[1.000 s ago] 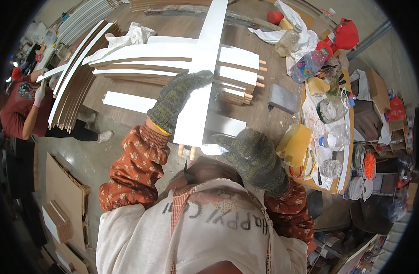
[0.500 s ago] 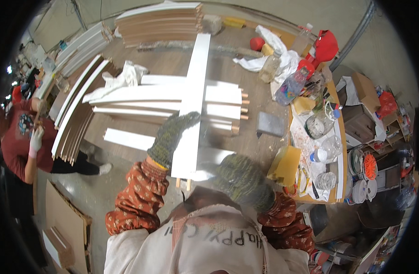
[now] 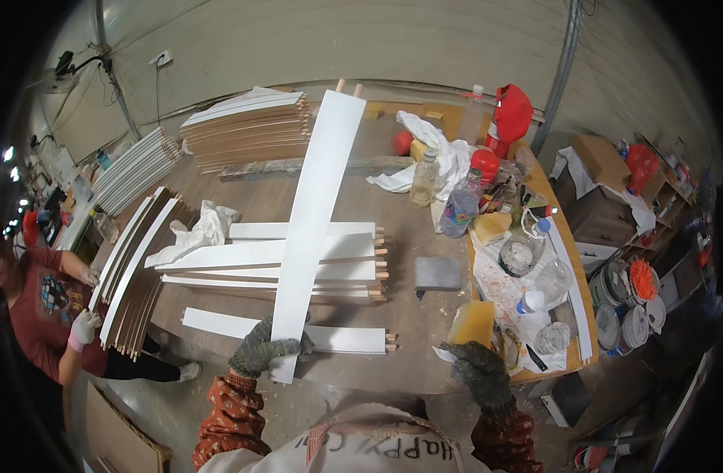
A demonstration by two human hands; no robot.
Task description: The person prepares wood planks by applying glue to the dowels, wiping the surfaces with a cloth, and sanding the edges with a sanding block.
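White and smooth-faced, the long board [image 3: 314, 213] slants away from the person over the stacked boards [image 3: 350, 270]; whether it touches them is hard to tell. The left hand [image 3: 259, 352] has its grip closed round the near end only, so the long unsupported reach could tip or twist, and the round wooden pegs [image 3: 340, 85] at the far end might knock or chip something. A gritty glove could also scuff the clean face. The right hand [image 3: 480, 374] pinches a small pale piece [image 3: 446, 355], too small to identify; it sits just beside the yellow sponge [image 3: 470, 323], which a careless elbow might shove.

Flat, straight-edged boards with brown sides make up the stack, and a lone pegged board [image 3: 354, 339] lies nearer on the wood-grained tabletop [image 3: 409, 366]. Past them come a crumpled white cloth [image 3: 204, 230], a squared grey block [image 3: 437, 273] and clear plastic bottles [image 3: 462, 209], light enough, probably, to topple if a board swept rightward.
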